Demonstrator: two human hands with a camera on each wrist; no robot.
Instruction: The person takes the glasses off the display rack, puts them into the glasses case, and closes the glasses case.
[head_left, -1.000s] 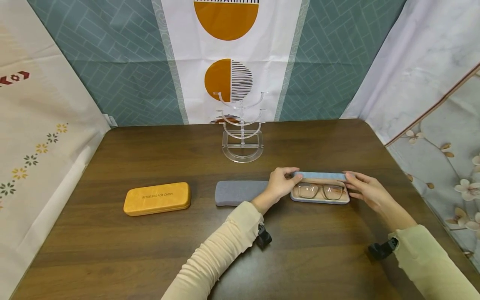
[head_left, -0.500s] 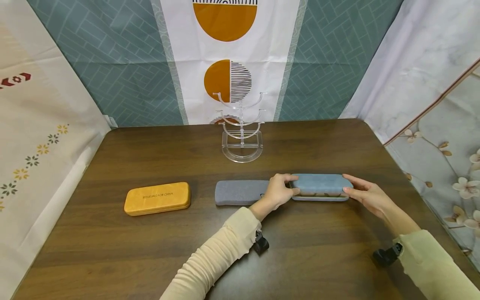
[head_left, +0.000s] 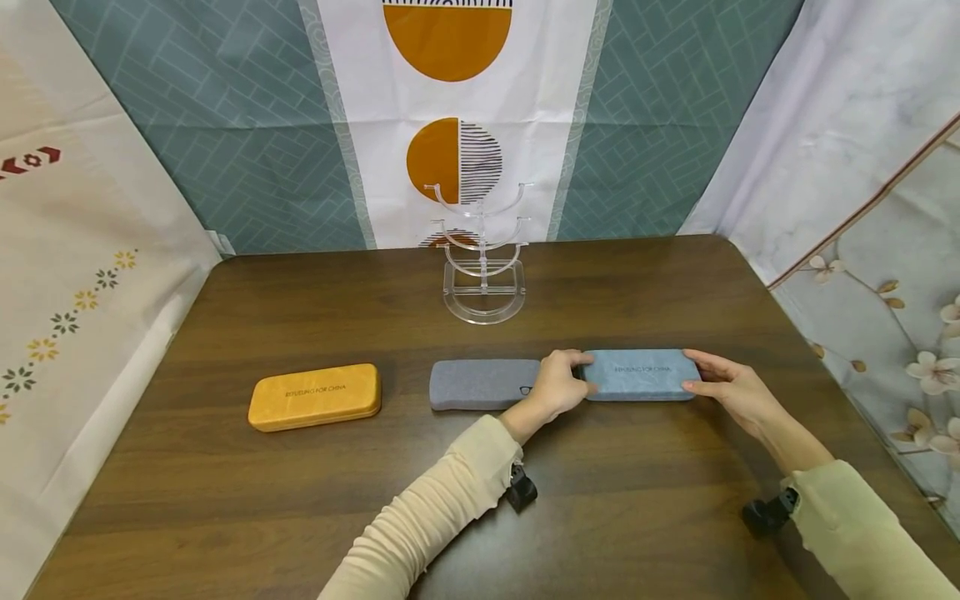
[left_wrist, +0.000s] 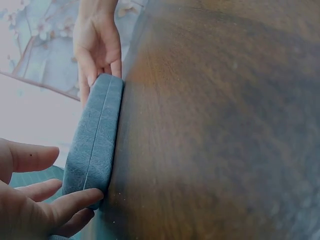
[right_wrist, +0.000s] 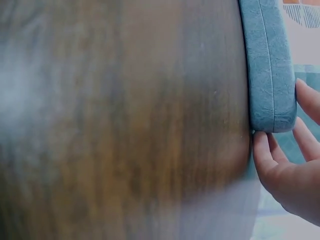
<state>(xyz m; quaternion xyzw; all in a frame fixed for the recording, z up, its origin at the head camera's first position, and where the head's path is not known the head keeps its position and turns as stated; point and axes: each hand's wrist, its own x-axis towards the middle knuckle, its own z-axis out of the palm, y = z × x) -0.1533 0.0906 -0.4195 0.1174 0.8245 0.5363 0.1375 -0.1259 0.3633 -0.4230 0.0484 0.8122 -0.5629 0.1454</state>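
A blue, closed glasses case (head_left: 639,375) with small lettering on its lid lies flat on the table, between the two hands. My left hand (head_left: 557,385) is at its left end. In the left wrist view, straight fingers (left_wrist: 77,201) touch that end, while the upper digit stands apart. My right hand (head_left: 731,396) touches the opposite end with extended, loosely bent fingers. The right wrist view shows these fingers (right_wrist: 262,150) against the case's end. The glasses seen earlier are hidden inside. Just left of my left hand lies a grey glasses case (head_left: 480,385), partly covered by that hand.
A yellow glasses case (head_left: 315,397) lies further left on the brown wooden table (head_left: 300,500). At the back stands a clear tiered display rack (head_left: 483,283). Patterned cloths hang behind the table and along both sides.
The blue case's lid has swung down over the glasses and is now closed, with its lettering facing up. Both hands have stayed at its ends.
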